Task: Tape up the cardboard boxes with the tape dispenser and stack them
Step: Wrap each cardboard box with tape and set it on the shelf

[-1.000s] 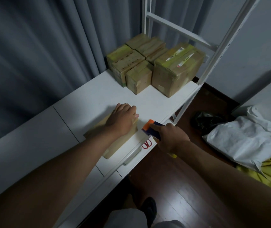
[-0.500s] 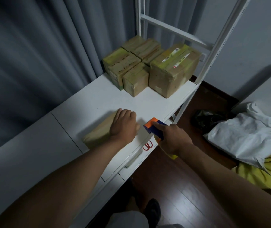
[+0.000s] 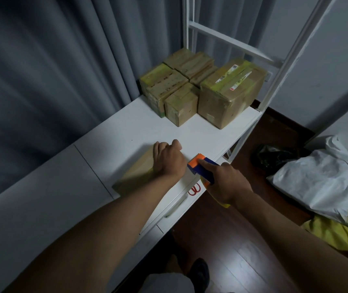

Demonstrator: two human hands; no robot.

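Mostly, left hand (image 3: 167, 159) hides cardboard box (image 3: 136, 176).

Flat brown cardboard box (image 3: 136, 176) part-hidden under left hand (image 3: 167, 160); red scissors (image 3: 194, 189) half covered by blue-orange tape dispenser (image 3: 202, 169); box labels unreadable.

A room in a home. Long grey pleated curtains (image 3: 52, 70) hang beside a white wooden desk (image 3: 126, 127). Crumpled white and yellow bedding (image 3: 327, 187) lies on dark wooden floorboards (image 3: 232, 250).
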